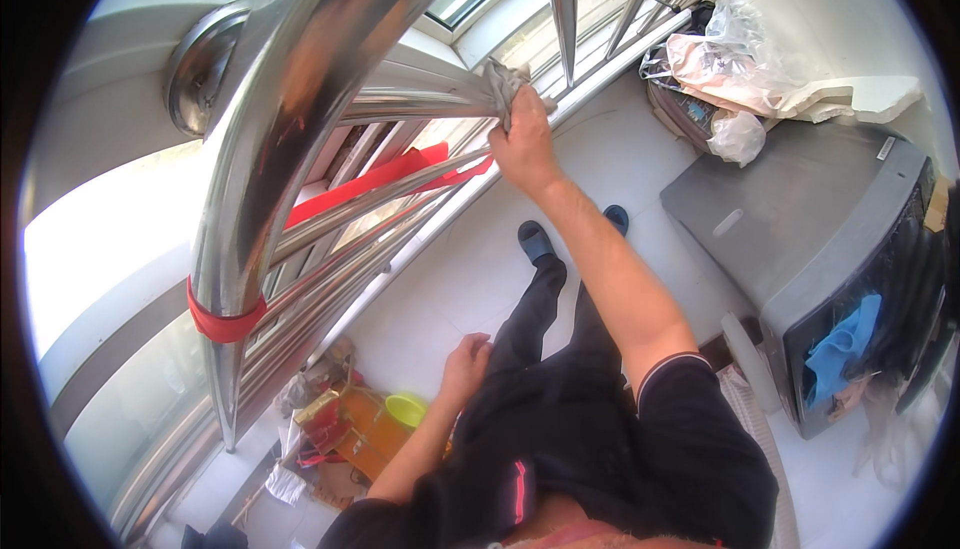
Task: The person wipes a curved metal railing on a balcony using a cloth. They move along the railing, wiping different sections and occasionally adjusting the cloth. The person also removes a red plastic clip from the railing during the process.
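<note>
My right hand [525, 145] grips a grey cloth [508, 87], which is bunched around a polished metal bar [420, 103] of a window railing. Part of the cloth sticks out above my knuckles. My left hand [466, 363] hangs beside my left thigh with its fingers loosely curled, and I see nothing in it. A thick, curved metal tube [247, 196] of the railing crosses the view close to the camera. A red cloth strip [375, 177] lies along a lower bar, and a red band [225, 318] is tied around the tube.
On the right stands a grey cabinet-like appliance [795, 189] with a blue cloth [844, 350] at its side. Plastic bags [720, 72] and a white foam piece [855, 98] lie beyond it. A yellow-green bowl [406, 409] and an orange box [373, 429] sit at lower left.
</note>
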`<move>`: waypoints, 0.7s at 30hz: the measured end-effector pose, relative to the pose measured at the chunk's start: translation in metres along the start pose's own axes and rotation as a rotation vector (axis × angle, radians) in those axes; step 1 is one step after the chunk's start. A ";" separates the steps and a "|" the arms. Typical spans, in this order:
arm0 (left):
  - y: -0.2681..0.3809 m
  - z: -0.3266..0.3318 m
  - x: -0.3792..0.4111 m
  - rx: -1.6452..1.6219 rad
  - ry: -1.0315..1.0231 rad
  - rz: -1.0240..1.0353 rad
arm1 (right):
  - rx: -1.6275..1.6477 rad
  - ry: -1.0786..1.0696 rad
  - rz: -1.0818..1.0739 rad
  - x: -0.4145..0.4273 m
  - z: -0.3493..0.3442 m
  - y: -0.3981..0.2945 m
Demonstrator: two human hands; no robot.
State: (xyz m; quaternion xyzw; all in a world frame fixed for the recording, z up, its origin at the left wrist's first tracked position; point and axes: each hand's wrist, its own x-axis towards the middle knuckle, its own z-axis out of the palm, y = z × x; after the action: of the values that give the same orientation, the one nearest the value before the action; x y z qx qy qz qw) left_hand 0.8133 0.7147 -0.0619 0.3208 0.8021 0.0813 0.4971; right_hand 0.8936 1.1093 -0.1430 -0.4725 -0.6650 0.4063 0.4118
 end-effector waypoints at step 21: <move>0.010 -0.012 -0.004 -0.020 -0.003 0.001 | -0.361 -0.069 -0.185 0.086 -0.047 -0.073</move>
State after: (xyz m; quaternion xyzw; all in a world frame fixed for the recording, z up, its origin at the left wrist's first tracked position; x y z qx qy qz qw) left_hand 0.8091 0.7223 -0.0483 0.3162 0.8003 0.0889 0.5016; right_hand 0.8976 1.1828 -0.0459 -0.4611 -0.7813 0.2569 0.3331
